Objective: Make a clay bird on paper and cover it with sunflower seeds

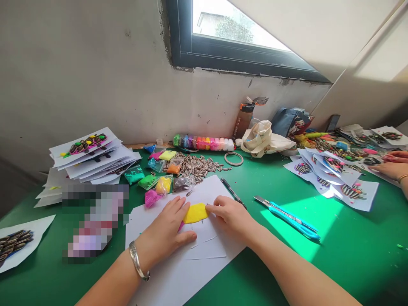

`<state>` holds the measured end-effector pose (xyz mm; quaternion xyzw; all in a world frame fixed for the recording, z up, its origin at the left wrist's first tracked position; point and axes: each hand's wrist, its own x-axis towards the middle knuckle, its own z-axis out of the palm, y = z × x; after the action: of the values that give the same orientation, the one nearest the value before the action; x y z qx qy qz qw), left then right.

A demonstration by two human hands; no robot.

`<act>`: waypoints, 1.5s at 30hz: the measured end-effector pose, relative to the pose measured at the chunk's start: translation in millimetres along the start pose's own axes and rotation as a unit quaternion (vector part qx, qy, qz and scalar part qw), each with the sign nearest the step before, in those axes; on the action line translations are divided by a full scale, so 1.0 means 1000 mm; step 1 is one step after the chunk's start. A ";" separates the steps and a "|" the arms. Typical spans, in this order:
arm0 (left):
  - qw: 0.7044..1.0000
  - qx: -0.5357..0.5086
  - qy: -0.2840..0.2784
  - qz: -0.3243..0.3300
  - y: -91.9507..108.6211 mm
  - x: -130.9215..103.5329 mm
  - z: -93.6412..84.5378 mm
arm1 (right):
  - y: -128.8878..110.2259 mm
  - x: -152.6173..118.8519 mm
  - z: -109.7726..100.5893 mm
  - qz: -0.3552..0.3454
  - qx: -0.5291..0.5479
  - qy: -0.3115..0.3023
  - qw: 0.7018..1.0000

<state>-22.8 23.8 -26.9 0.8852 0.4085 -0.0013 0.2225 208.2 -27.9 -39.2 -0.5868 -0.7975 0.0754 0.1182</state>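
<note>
A flat piece of yellow clay (pixel 195 213) lies on white paper (pixel 159 272) in front of me. My left hand (pixel 174 223) rests flat at its left side, fingers stretched out, thumb apart. Some pink clay (pixel 181 226) peeks out beside that hand, mostly hidden. At the clay's right edge, my right hand (pixel 231 214) presses with an extended index finger while the other fingers curl in. Thin lines are visible on the paper below the clay. One sunflower seed (pixel 189 193) sits just above it.
Behind the paper are bagged coloured clays (pixel 164 185) and a heap of sunflower seeds (pixel 200 165). A pen (pixel 233 192) and blue utility knife (pixel 288 219) lie to the right. Stacked seed pictures (pixel 92 157) stand left. Another person's hand (pixel 393 168) is at far right.
</note>
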 end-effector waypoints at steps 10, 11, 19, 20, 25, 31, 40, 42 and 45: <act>1.000 0.004 -0.005 -0.007 0.000 0.002 0.000 | -0.005 0.005 -0.001 0.014 -0.056 -0.015 0.998; 1.000 0.003 -0.004 -0.007 0.001 0.003 0.000 | -0.005 0.006 0.000 0.012 -0.062 -0.016 0.998; 1.000 0.009 -0.005 -0.006 0.004 0.001 -0.004 | -0.007 0.010 0.002 0.018 -0.084 -0.033 0.996; 1.000 0.010 -0.003 -0.005 0.003 0.001 -0.004 | -0.007 0.011 0.001 0.019 -0.084 -0.034 0.996; 0.999 0.011 0.035 0.016 -0.006 0.004 0.004 | -0.009 0.011 -0.001 0.013 -0.095 -0.029 0.995; 0.998 0.013 0.046 0.027 -0.014 0.005 0.009 | -0.008 0.012 0.000 0.009 -0.099 -0.020 0.995; 0.999 0.018 0.034 0.018 -0.008 0.004 0.006 | -0.003 0.008 0.005 0.013 -0.072 0.001 0.997; 0.999 0.010 0.031 0.026 -0.005 0.003 0.005 | -0.002 0.006 0.006 0.023 -0.061 -0.001 0.998; 0.999 -0.002 0.034 0.026 -0.005 0.002 0.006 | -0.002 0.005 0.005 0.019 -0.058 -0.009 0.998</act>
<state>-24.1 25.5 -34.1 0.8947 0.3925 0.0357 0.2102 203.7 -23.3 -43.2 -0.6071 -0.7902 0.0364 0.0752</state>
